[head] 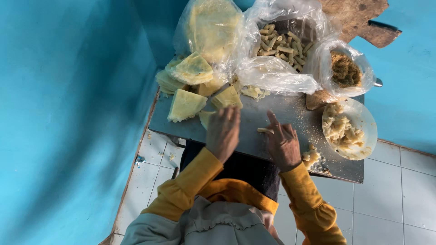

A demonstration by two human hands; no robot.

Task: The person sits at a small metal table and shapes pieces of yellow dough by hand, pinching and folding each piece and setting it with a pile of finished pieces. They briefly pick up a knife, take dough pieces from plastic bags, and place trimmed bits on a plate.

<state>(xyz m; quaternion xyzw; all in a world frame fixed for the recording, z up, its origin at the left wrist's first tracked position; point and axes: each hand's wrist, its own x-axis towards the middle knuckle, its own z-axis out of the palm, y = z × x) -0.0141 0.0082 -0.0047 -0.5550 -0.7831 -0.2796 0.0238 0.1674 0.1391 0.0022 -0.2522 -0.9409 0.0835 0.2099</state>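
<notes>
1. Yellow sleeves (190,181) rise from the bottom edge toward a metal tray (281,115) used as a worktop.
2. Left hand (222,131) lies palm down near the tray's near edge, fingers together and flat over a pale wrapper piece (205,118); it clamps nothing that I can see.
3. Right hand (282,144) rests beside it, index finger stretched out, touching a small rolled stick (265,130) on the tray.
4. Finished-looking rolls (284,45) fill a clear bag at the far edge, so much work seems done.
5. Folded wrapper sheets (185,105) at the far left corner, a bowl of pale filling (349,129) on the right edge and a bag of brown crumbs (345,70) suggest plenty remains.
</notes>
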